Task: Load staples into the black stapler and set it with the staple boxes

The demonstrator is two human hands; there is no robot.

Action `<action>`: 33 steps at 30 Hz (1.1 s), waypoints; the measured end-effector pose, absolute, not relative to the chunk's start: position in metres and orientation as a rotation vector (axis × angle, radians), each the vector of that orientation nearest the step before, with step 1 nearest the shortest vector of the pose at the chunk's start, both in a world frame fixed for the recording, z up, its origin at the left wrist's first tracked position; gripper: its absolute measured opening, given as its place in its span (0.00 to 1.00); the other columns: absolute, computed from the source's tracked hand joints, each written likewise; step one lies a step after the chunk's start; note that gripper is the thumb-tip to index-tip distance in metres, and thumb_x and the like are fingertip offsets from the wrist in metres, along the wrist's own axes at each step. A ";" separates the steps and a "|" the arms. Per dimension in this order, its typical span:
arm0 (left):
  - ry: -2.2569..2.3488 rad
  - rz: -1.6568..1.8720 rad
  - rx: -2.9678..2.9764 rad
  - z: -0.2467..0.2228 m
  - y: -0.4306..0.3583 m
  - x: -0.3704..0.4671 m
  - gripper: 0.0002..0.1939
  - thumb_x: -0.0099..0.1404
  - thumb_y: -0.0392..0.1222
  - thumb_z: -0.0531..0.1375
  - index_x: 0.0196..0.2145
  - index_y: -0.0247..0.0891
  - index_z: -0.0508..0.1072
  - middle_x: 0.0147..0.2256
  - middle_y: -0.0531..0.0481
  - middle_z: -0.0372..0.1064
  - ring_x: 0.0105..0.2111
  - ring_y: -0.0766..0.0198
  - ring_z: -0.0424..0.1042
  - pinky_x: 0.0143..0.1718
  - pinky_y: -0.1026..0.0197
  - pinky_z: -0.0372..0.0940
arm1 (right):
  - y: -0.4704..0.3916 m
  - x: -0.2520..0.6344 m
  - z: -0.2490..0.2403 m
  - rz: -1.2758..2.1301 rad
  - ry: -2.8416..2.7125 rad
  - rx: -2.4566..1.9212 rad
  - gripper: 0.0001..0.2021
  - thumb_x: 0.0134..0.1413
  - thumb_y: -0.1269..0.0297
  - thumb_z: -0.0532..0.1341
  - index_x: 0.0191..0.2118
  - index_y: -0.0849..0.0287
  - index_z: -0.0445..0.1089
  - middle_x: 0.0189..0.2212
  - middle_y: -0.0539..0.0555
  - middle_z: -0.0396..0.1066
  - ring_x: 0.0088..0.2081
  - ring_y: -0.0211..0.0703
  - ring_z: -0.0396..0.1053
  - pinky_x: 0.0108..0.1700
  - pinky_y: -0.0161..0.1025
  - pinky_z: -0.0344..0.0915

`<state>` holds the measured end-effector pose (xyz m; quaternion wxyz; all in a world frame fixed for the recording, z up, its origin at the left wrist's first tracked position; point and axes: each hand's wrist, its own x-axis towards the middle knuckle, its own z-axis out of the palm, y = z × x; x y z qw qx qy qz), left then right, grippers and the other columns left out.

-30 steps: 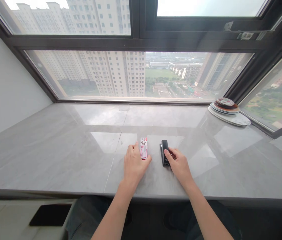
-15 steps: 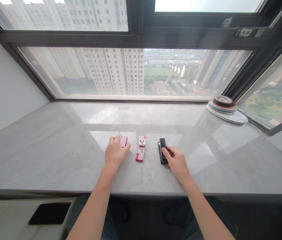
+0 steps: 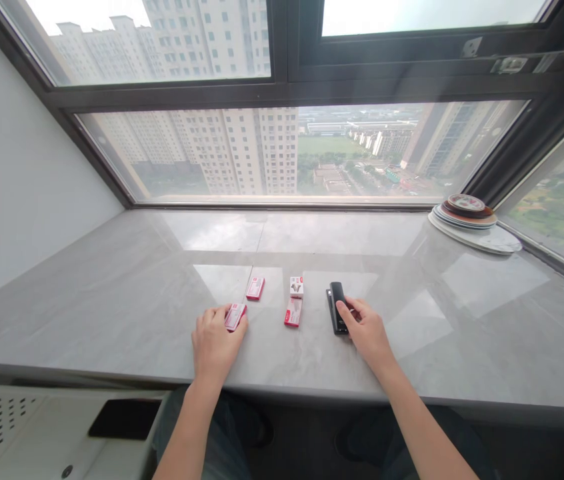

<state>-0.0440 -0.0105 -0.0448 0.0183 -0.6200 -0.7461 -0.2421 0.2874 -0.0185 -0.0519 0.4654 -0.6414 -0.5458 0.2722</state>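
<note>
On the grey stone sill, my left hand (image 3: 216, 340) has its thumb and fingers closed round the sides of a small pink-and-white staple box (image 3: 235, 317). Just beyond it lies another staple box (image 3: 255, 288), untouched. A red-and-white staple box (image 3: 293, 312) rests between my hands, and right behind it is a white box (image 3: 297, 287) with a stapler picture. My right hand (image 3: 366, 330) grips a black stapler (image 3: 338, 308) from its right side, thumb on top and the other fingers partly hidden. The stapler lies lengthwise on the sill.
A stack of plates and round pieces (image 3: 472, 223) sits in the far right corner by the window. The front edge of the sill (image 3: 307, 393) runs close below my wrists. Under it at left is a white cabinet-like surface (image 3: 57, 433) with a dark panel.
My left hand has moved back toward me and left, off the farther staple box, and now holds the nearer one. My right hand stays on the stapler. The camera view has shifted slightly.
</note>
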 end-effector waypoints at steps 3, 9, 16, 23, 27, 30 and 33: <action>-2.275 -0.832 -1.861 -0.042 -0.024 -0.024 0.23 0.71 0.53 0.60 0.59 0.44 0.73 0.53 0.40 0.67 0.53 0.43 0.66 0.53 0.45 0.64 | -0.019 0.286 -0.053 0.618 -1.383 -1.587 0.31 0.59 0.40 0.64 0.59 0.57 0.74 0.38 0.55 0.73 0.30 0.44 0.68 0.35 0.41 0.69; -2.002 -0.951 -2.327 -0.032 -0.023 0.060 0.19 0.74 0.52 0.57 0.59 0.52 0.73 0.53 0.44 0.65 0.53 0.49 0.66 0.53 0.48 0.63 | -0.018 0.287 -0.056 0.586 -1.414 -1.586 0.31 0.58 0.44 0.65 0.62 0.56 0.70 0.40 0.54 0.74 0.28 0.41 0.66 0.35 0.41 0.69; -2.074 -0.879 -2.316 -0.039 0.000 0.077 0.24 0.70 0.51 0.62 0.60 0.45 0.70 0.52 0.41 0.66 0.53 0.45 0.65 0.52 0.45 0.62 | -0.026 0.285 -0.054 0.556 -1.416 -1.547 0.27 0.59 0.50 0.65 0.61 0.55 0.70 0.42 0.55 0.74 0.32 0.43 0.69 0.36 0.41 0.70; -1.846 -0.931 -2.665 -0.033 -0.037 0.054 0.17 0.64 0.48 0.67 0.51 0.51 0.75 0.56 0.47 0.67 0.56 0.46 0.66 0.58 0.42 0.61 | -0.031 0.275 -0.039 0.274 -1.643 -1.480 0.18 0.64 0.63 0.59 0.57 0.51 0.74 0.49 0.56 0.74 0.51 0.53 0.71 0.57 0.50 0.67; -1.707 -0.880 -2.818 -0.027 -0.049 0.050 0.27 0.65 0.52 0.67 0.60 0.56 0.70 0.68 0.50 0.58 0.66 0.44 0.59 0.68 0.36 0.51 | -0.023 0.253 -0.026 0.298 -1.741 -1.422 0.19 0.64 0.66 0.59 0.58 0.49 0.74 0.51 0.55 0.74 0.53 0.52 0.71 0.62 0.51 0.64; -1.696 -0.798 -2.872 -0.028 -0.048 0.045 0.34 0.66 0.54 0.65 0.67 0.56 0.63 0.71 0.50 0.54 0.70 0.43 0.52 0.70 0.33 0.44 | -0.017 0.229 -0.021 0.341 -1.788 -1.375 0.18 0.63 0.63 0.63 0.58 0.49 0.74 0.51 0.55 0.74 0.53 0.52 0.70 0.65 0.52 0.60; -1.690 -0.740 -2.893 -0.031 -0.046 0.039 0.35 0.68 0.53 0.63 0.70 0.54 0.59 0.70 0.50 0.56 0.72 0.45 0.50 0.71 0.33 0.42 | -0.014 0.202 -0.020 0.331 -1.796 -1.384 0.17 0.60 0.62 0.67 0.55 0.49 0.76 0.49 0.55 0.75 0.52 0.53 0.71 0.66 0.55 0.57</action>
